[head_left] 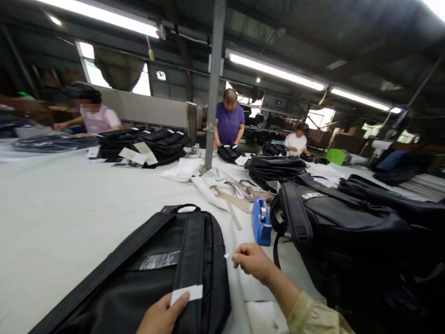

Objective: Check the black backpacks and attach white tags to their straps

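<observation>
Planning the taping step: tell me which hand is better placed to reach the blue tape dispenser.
Probably the right hand. It hovers just below the blue tape dispenser, pinching a small tape piece. The left hand is farther off, pressing a white label onto the black backpack.

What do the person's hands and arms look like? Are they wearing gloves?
No gloves. Both the left hand and right hand are bare, with no rings or watch showing. The right arm has a loose pale yellow sleeve pushed up past the wrist. No left sleeve shows.

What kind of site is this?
Likely a bag factory's finishing or packing floor: stacks of black backpacks on a long work table, a blue tape dispenser, and other workers handling bags.
</observation>
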